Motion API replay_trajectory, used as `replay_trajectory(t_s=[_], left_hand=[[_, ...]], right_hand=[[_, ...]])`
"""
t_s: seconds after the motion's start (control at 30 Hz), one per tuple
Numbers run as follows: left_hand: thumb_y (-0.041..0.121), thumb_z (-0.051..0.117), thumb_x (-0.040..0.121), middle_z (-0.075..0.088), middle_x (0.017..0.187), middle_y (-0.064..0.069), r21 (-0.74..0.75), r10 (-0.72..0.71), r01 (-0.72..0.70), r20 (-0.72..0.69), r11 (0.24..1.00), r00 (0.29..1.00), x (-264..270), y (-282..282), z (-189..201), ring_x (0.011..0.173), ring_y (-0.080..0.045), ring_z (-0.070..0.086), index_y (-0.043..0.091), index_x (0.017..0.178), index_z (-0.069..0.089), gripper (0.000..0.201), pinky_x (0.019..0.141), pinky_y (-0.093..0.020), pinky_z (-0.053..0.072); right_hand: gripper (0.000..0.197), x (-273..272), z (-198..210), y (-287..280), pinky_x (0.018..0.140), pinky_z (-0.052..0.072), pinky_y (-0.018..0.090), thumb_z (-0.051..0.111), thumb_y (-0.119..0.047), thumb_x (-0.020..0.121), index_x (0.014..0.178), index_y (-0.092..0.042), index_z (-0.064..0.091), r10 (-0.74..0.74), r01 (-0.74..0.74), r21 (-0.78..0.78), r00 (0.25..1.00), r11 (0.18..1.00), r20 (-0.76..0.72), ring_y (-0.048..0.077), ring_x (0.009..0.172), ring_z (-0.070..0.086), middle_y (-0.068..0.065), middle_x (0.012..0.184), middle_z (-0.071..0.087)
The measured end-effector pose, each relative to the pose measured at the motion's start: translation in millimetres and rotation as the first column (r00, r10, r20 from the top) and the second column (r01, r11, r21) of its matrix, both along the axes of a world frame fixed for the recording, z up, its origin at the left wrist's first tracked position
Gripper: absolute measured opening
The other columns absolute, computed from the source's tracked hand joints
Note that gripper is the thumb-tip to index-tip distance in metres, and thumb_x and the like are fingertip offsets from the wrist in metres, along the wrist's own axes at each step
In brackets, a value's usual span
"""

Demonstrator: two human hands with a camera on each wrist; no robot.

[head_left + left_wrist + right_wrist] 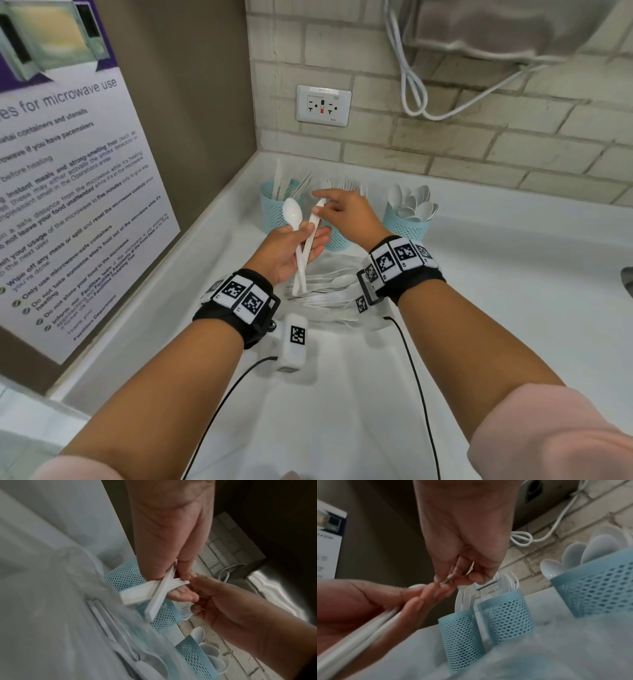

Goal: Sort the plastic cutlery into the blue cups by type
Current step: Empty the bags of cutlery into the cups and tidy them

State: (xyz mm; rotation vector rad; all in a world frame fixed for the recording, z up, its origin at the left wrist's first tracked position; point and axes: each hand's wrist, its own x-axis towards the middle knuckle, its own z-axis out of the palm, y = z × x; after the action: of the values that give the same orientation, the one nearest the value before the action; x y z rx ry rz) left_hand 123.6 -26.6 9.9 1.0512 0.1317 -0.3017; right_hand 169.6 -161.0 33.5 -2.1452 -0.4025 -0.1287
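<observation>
Holding spoons, right cup, forks, middle cup

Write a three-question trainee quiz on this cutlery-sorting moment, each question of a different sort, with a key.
1. True or false: the left hand holds two pieces of white cutlery, one of them a spoon.
2. Multiple choice: the right hand pinches the top of A) a piece held by the other hand, B) the white cable, C) the wall outlet.
3. Fill in: the right-most blue cup holds only ____.

Key: 1 true; 2 A; 3 spoons.
</observation>
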Motion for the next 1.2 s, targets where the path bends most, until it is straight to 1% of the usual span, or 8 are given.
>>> replay_trajectory(t_s=[0.17, 0.37, 0.53, 0.67, 0.8, 0.9, 1.07, 1.2], left_hand=[[0.013, 0.041, 0.100, 0.068, 0.099, -0.009, 0.054, 0.054, -0.054, -0.001, 0.997, 0.999, 2, 29, 3, 0.082, -0.015, 0.069, 0.003, 0.114, 0.056, 0.023, 0.067, -0.021, 0.058], [0.024, 0.039, 0.101, 0.068, 0.094, -0.003, 0.096, 0.197, -0.191, -0.053, 0.977, 0.979, 8, 50, 5, 0.069, -0.008, 0.067, 0.013, 0.100, 0.060, 0.024, 0.054, -0.014, 0.051], [0.030, 0.040, 0.101, 0.056, 0.074, 0.003, 0.119, 0.247, -0.239, -0.059, 0.964, 0.967, 16, 53, 5, 0.038, 0.000, 0.036, 0.011, 0.118, 0.057, 0.031, 0.035, -0.011, 0.026], [0.041, 0.041, 0.098, 0.050, 0.070, 0.002, 0.111, 0.268, -0.258, -0.089, 0.960, 0.959, 17, 53, 6, 0.037, -0.001, 0.030, 0.015, 0.101, 0.056, 0.031, 0.035, -0.012, 0.023], [0.048, 0.036, 0.097, 0.053, 0.071, 0.000, 0.062, 0.282, -0.275, -0.171, 0.959, 0.944, 17, 57, 6, 0.043, -0.005, 0.033, 0.016, 0.099, 0.053, 0.036, 0.037, -0.014, 0.024], [0.040, 0.036, 0.097, 0.054, 0.075, -0.001, 0.065, 0.266, -0.259, -0.148, 0.964, 0.953, 15, 58, 6, 0.053, -0.008, 0.035, 0.014, 0.108, 0.057, 0.035, 0.040, -0.016, 0.029], [0.017, 0.043, 0.097, 0.059, 0.078, 0.001, 0.125, 0.257, -0.245, -0.089, 0.961, 0.962, 13, 48, 4, 0.055, -0.007, 0.040, 0.009, 0.105, 0.062, 0.022, 0.044, -0.017, 0.032], [0.013, 0.051, 0.096, 0.058, 0.079, 0.000, 0.197, 0.219, -0.220, 0.028, 0.955, 0.975, 12, 27, 5, 0.059, -0.008, 0.044, 0.009, 0.091, 0.063, 0.013, 0.051, -0.017, 0.038]], right_hand=[[0.026, 15, 17, 6, 0.044, 0.043, 0.010, 0.059, -0.004, 0.090, 0.115, 0.003, 0.059, -0.115, 0.149, 0.315, 0.986, 0.937, -0.125, -0.004, 0.040, 0.053, 0.004, 0.067, 0.057], [0.028, 40, 55, 19, 0.052, 0.052, 0.018, 0.036, 0.011, 0.091, 0.101, -0.010, 0.053, -0.367, 0.295, 0.530, 0.930, 0.795, 0.033, 0.012, 0.057, 0.057, 0.010, 0.086, 0.057], [0.029, 52, 40, 42, 0.073, 0.055, 0.033, 0.038, 0.007, 0.091, 0.110, 0.002, 0.060, -0.348, 0.266, 0.356, 0.918, 0.896, 0.189, 0.025, 0.071, 0.061, 0.009, 0.084, 0.057], [0.032, 63, 12, 48, 0.084, 0.050, 0.036, 0.042, -0.005, 0.095, 0.118, -0.008, 0.063, -0.239, 0.260, -0.034, 0.926, 0.965, 0.292, 0.036, 0.093, 0.063, 0.020, 0.106, 0.065], [0.040, 67, -5, 54, 0.088, 0.044, 0.035, 0.042, -0.010, 0.090, 0.120, -0.028, 0.063, -0.102, 0.261, -0.487, 0.939, 0.834, 0.329, 0.038, 0.102, 0.054, 0.017, 0.111, 0.056], [0.047, 65, -9, 56, 0.097, 0.033, 0.037, 0.040, -0.008, 0.088, 0.127, -0.028, 0.057, -0.005, 0.201, -0.675, 0.960, 0.710, 0.280, 0.034, 0.123, 0.040, 0.015, 0.125, 0.053], [0.035, 43, 7, 56, 0.096, 0.032, 0.038, 0.040, -0.026, 0.097, 0.129, -0.019, 0.053, -0.069, 0.252, -0.417, 0.911, 0.873, 0.407, 0.027, 0.123, 0.040, 0.004, 0.129, 0.058], [0.046, 21, 23, 47, 0.078, 0.044, 0.027, 0.050, -0.045, 0.093, 0.125, -0.013, 0.056, 0.000, 0.028, -0.226, 0.992, 0.974, 0.123, 0.014, 0.084, 0.057, 0.003, 0.094, 0.061]])
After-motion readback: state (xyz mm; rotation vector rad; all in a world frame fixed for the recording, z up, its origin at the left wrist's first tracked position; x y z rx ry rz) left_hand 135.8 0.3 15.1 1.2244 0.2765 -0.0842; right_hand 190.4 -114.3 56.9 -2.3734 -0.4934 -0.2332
